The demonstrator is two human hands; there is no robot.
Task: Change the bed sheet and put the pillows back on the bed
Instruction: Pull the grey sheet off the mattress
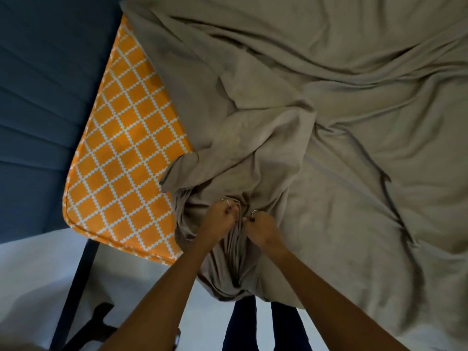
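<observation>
A beige bed sheet [329,110] lies crumpled over most of the mattress. Its bunched corner hangs over the near edge of the bed. My left hand [220,216] grips the gathered fabric with curled fingers. My right hand [260,226] grips the same bunch just beside it, the two hands almost touching. The orange mattress [119,153] with a white diamond pattern is bare at its left corner. No pillows are in view.
A dark blue padded headboard [45,97] stands along the left side. The pale floor [35,274] shows below, with a dark bed frame leg [76,282] and a dark object beside it. My legs in dark trousers [263,328] stand at the bed's edge.
</observation>
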